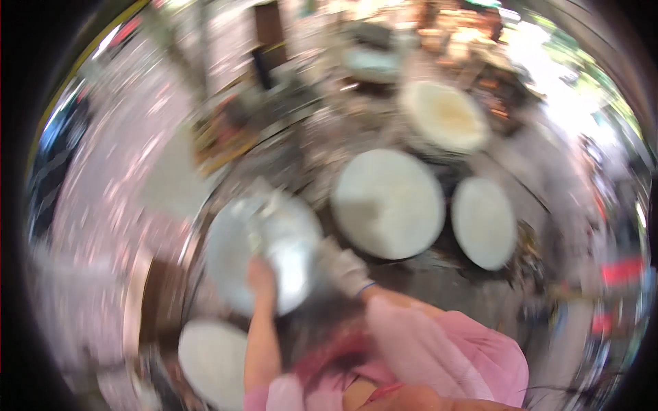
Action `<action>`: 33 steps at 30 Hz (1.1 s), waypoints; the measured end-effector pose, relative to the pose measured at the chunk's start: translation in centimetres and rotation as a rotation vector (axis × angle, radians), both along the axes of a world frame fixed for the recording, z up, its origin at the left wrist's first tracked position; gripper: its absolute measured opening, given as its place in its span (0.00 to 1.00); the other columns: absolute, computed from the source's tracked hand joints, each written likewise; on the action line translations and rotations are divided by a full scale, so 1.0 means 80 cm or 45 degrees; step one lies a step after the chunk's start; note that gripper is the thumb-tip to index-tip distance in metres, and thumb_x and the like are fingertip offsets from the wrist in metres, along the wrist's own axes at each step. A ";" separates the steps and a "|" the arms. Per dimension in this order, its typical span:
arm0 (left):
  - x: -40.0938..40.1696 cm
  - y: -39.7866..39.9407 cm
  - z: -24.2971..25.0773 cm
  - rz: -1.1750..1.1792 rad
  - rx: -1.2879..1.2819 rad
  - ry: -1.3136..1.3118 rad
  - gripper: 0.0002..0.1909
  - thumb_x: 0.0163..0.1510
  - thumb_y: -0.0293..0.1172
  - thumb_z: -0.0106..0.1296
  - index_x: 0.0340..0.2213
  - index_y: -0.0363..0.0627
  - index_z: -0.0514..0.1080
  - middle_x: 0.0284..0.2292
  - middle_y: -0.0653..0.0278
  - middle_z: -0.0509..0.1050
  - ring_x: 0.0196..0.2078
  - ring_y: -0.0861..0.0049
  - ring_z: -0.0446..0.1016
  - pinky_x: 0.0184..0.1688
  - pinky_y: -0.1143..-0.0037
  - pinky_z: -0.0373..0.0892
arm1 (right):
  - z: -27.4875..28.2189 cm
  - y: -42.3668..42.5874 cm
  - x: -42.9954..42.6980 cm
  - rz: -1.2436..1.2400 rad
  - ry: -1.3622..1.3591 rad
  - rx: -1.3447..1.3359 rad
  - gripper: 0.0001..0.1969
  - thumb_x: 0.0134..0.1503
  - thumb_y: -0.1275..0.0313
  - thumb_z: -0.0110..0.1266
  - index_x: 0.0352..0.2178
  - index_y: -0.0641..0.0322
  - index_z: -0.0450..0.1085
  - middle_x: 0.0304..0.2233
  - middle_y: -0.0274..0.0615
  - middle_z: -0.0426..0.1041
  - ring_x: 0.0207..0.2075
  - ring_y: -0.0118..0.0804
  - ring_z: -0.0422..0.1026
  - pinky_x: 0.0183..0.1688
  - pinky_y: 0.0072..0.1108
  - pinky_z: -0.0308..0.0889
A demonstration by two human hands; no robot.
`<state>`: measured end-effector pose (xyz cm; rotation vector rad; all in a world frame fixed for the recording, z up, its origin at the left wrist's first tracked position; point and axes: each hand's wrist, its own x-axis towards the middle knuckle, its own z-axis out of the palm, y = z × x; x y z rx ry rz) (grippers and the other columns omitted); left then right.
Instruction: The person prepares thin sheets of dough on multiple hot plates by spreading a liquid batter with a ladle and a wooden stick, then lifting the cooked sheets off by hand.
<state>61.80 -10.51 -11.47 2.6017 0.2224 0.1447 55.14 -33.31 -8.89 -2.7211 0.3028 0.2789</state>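
Strong motion blur hides much of the detail. My left hand (261, 280), bare, is over the near part of a shiny round metal pan or lid (226, 257). Its fingers look closed around a narrow pale thing (255, 234), whose far end over the metal is too blurred to identify. My right hand (345, 271), in a whitish glove, is beside the right edge of the metal; its fingers are smeared, and whether it grips the rim cannot be told. A large round pale surface (393, 205) is just beyond the right hand, with a smaller one (484, 223) to its right.
A cream round surface with a brownish middle (444, 117) lies farther back. Another pale round thing (213, 359) is at the lower left, near a brown box-like object (162, 308). A yellow-edged tray or crate (226, 133) stands at the upper left. Bright orange light shows at the top.
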 end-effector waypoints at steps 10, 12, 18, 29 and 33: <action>-0.052 0.156 0.126 0.525 -0.183 -0.581 0.21 0.57 0.39 0.46 0.42 0.31 0.64 0.34 0.46 0.72 0.32 0.54 0.71 0.34 0.65 0.67 | 0.092 0.051 -0.024 -0.296 0.132 0.788 0.26 0.57 0.54 0.45 0.56 0.44 0.57 0.43 0.44 0.72 0.42 0.43 0.72 0.44 0.25 0.65; -0.067 0.187 0.122 0.590 -0.167 -0.717 0.20 0.57 0.39 0.46 0.42 0.31 0.64 0.33 0.46 0.72 0.29 0.58 0.72 0.30 0.66 0.68 | 0.036 0.064 -0.030 -0.271 -0.030 0.998 0.23 0.57 0.58 0.46 0.54 0.46 0.61 0.31 0.40 0.74 0.31 0.32 0.71 0.36 0.21 0.66; -0.134 0.219 0.094 0.598 -1.007 -0.178 0.17 0.59 0.36 0.45 0.40 0.32 0.64 0.27 0.59 0.68 0.24 0.77 0.66 0.24 0.78 0.64 | 0.033 0.115 0.014 0.095 0.171 0.803 0.19 0.58 0.59 0.42 0.49 0.50 0.66 0.30 0.40 0.73 0.30 0.35 0.71 0.34 0.25 0.66; -0.232 0.207 0.085 0.712 -0.871 0.011 0.07 0.55 0.30 0.46 0.30 0.36 0.67 0.21 0.63 0.67 0.23 0.78 0.66 0.26 0.74 0.64 | 0.019 0.094 0.041 0.080 0.479 1.211 0.19 0.56 0.67 0.49 0.50 0.55 0.66 0.25 0.32 0.72 0.22 0.24 0.65 0.27 0.18 0.63; -0.262 0.190 0.093 0.743 -0.935 -0.123 0.05 0.58 0.29 0.43 0.29 0.42 0.62 0.15 0.74 0.58 0.11 0.89 0.54 0.12 0.84 0.52 | 0.026 0.021 0.084 0.402 -0.094 0.702 0.20 0.56 0.61 0.46 0.49 0.53 0.66 0.39 0.43 0.75 0.41 0.46 0.73 0.42 0.24 0.66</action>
